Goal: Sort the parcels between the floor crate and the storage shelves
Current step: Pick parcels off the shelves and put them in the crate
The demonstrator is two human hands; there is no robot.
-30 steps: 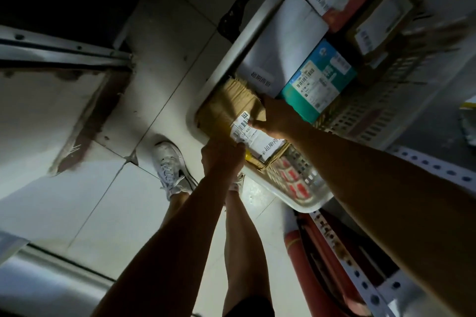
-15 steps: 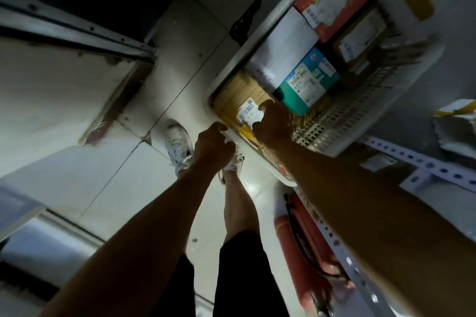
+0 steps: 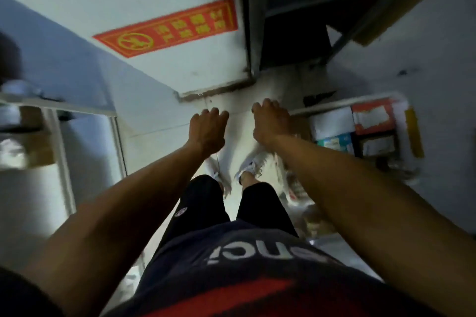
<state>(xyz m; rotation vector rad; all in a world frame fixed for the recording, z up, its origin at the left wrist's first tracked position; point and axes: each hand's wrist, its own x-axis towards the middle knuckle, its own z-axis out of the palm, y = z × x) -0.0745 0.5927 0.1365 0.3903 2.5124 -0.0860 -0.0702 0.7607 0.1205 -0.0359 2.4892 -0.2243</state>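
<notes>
My left hand (image 3: 207, 131) and right hand (image 3: 270, 121) hang side by side, apart, above my shoes (image 3: 248, 168) on the floor (image 3: 237, 103), with the crate (image 3: 304, 110) of parcels (image 3: 332, 123) to my right and a shelf frame (image 3: 61, 141) to my left.

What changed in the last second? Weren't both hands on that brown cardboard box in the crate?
Both hands have let go of the box and lifted clear: the left hand and right hand now hang empty above the floor, fingers loosely curled. The view swung too, putting the crate off to the right. Its parcels stay inside.
</notes>
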